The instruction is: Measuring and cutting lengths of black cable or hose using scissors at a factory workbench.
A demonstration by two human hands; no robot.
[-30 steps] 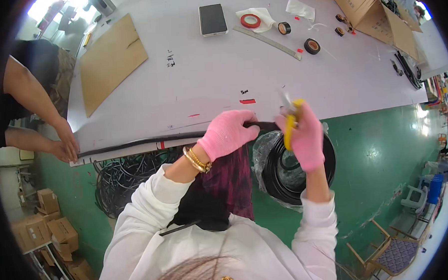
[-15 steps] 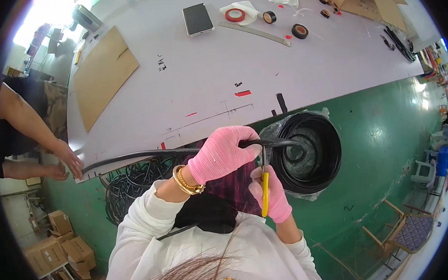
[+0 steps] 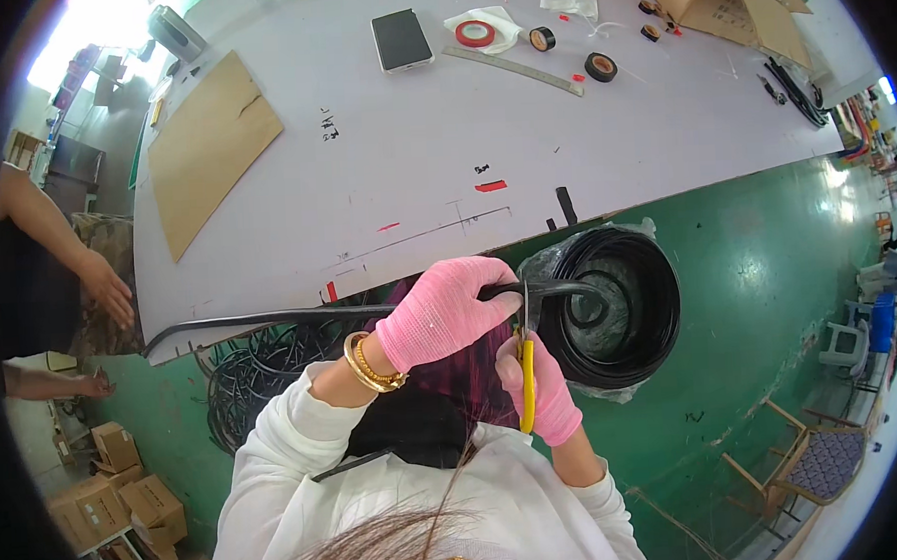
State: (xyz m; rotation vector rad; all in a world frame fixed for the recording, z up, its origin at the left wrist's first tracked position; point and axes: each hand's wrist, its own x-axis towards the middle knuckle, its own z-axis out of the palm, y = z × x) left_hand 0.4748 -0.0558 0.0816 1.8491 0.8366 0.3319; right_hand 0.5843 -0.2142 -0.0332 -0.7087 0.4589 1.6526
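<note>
In a pink glove, my left hand (image 3: 442,315) is wrapped round a thick black cable (image 3: 270,316) at the table's near edge. The cable runs left along that edge and bends down at the corner; its right part leads into a large black coil (image 3: 662,306) on the floor. My right hand (image 3: 551,396), also gloved, grips yellow-handled cutters (image 3: 528,382). Their metal blades stand upright across the cable, just right of my left fingertips. Whether the blades have gone into the cable cannot be made out.
A co-worker's hand (image 3: 106,287) hangs beside the table's left end. Brown cardboard (image 3: 213,155), a steel ruler (image 3: 514,70), tape rolls (image 3: 600,67) and a dark flat box (image 3: 402,42) lie on the white table (image 3: 403,162). Tangled black cable (image 3: 258,378) lies below; a chair (image 3: 822,459) stands right.
The co-worker has let go of the cable's left end and drawn both hands away to the left. That end now droops at the table corner. My hands hold nearly the same place.
</note>
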